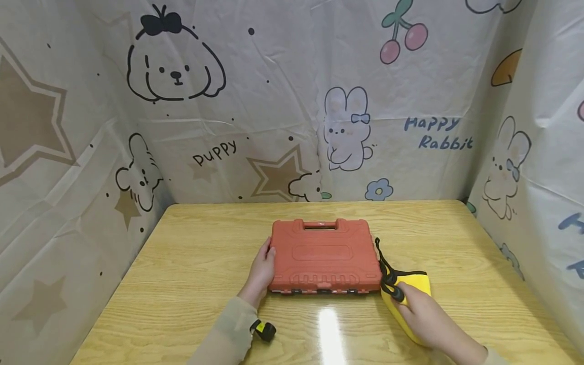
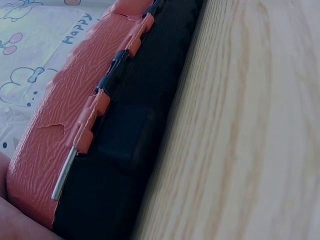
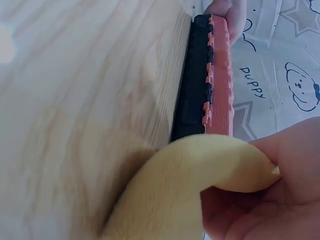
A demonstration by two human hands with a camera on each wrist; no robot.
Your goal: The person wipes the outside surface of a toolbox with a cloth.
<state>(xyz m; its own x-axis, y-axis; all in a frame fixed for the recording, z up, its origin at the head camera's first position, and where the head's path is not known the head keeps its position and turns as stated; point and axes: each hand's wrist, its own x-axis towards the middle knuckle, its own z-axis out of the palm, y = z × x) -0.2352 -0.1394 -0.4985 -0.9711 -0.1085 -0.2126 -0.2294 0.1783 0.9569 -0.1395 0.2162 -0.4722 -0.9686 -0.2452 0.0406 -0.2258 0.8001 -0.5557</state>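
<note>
A red plastic carrying case [image 1: 326, 253] with a black base lies flat on the table, its moulded handle toward the back wall. My left hand [image 1: 261, 271] holds the case's left edge, the thumb at the lid's rim; its other fingers are partly hidden. In the left wrist view, the case's black side [image 2: 125, 135] shows red hinge lugs and a metal pin. To the right, my right hand [image 1: 422, 309] grips a soft yellow pouch [image 1: 417, 281] with a black hem. A black drawstring [image 1: 388, 276] with a toggle hangs over the pouch beside the case's right end.
The wooden table [image 1: 205, 238] meets a cloth backdrop [image 1: 274, 101] with cartoon prints at the back and both sides. A small black device [image 1: 265, 330] with a yellow tag is strapped at the left wrist. Light glares off the front of the tabletop.
</note>
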